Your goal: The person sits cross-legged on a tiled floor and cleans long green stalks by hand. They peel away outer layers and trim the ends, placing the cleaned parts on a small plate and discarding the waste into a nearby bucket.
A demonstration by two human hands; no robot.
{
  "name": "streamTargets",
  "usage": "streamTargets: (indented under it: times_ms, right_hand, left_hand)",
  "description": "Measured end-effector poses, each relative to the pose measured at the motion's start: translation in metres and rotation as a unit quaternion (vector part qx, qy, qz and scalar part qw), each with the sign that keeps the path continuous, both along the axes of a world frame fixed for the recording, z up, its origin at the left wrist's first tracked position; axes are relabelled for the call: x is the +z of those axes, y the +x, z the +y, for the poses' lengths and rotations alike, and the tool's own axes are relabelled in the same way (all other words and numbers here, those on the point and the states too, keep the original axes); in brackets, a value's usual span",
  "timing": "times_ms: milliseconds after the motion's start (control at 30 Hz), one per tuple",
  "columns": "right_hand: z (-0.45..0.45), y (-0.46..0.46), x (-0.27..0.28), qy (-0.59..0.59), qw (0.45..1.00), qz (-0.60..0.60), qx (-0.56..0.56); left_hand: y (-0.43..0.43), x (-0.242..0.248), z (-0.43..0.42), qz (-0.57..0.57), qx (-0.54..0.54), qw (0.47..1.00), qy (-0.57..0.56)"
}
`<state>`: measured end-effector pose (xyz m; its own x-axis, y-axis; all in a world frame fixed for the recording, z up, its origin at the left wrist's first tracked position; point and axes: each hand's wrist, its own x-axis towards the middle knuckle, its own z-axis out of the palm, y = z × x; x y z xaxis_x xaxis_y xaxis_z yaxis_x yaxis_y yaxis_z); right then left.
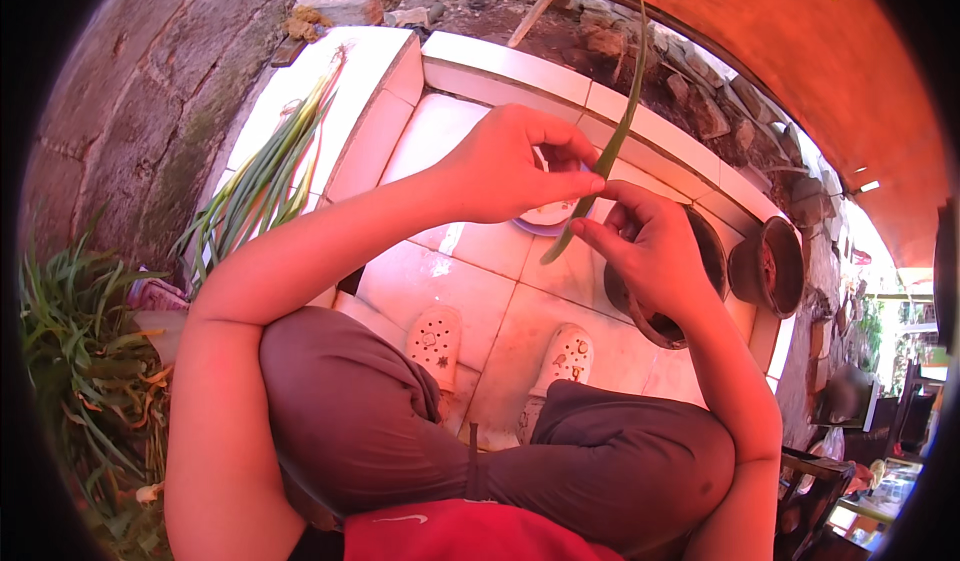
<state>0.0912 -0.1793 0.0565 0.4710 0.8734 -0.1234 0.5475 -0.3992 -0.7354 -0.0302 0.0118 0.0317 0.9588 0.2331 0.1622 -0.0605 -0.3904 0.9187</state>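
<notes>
A long green leaf (624, 127), like a scallion's, stands slanting between my hands over the tiled floor. The thumb and fingers of my left hand (525, 167) pinch it near its lower part. My right hand (646, 242) holds the same leaf just below, between thumb and forefinger. Partly hidden behind my left hand is a round dish with a purple rim (541, 229), with small pieces in it. To the left, a bunch of scallions (281, 156) with roots lies on a white tiled ledge.
Two dark pots stand at the right, one (716, 250) partly behind my right hand, the other (766, 267) holding something reddish. A pile of green leaves (90, 358) lies at lower left. A stone wall (142, 73) rises at the left; my shoes (435, 343) rest on the tiles.
</notes>
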Motion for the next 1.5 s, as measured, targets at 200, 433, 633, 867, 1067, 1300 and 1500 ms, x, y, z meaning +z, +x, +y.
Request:
streamTargets:
  times_ms: [200,433,633,867,1067,1300,1500]
  right_hand:
    - [0.003,0.008,-0.035,-0.055,0.994,-0.095,0.016]
    - [-0.004,0.027,-0.041,0.06,0.976,-0.183,-0.099]
    - [-0.007,0.026,-0.02,0.094,0.919,-0.38,0.043]
    - [-0.012,0.022,-0.006,0.083,0.883,-0.411,0.211]
    - [-0.017,0.022,0.011,0.13,0.882,-0.444,0.087]
    - [-0.022,0.025,0.005,0.112,0.909,-0.395,0.074]
    - [-0.009,0.013,0.0,0.09,0.923,-0.35,0.13]
  left_hand:
    - [-0.004,0.013,-0.012,-0.093,0.033,0.973,-0.21]
    - [0.001,0.023,-0.008,0.156,0.116,0.959,-0.208]
    - [0.004,-0.008,-0.034,-0.252,0.087,0.92,0.286]
    - [-0.003,-0.026,-0.021,0.18,-0.053,0.969,0.162]
    - [-0.031,-0.031,0.035,0.222,0.042,0.963,0.149]
    - [-0.159,-0.085,0.162,0.254,0.476,0.734,0.412]
    - [-0.21,-0.14,0.165,0.27,0.485,0.704,0.443]
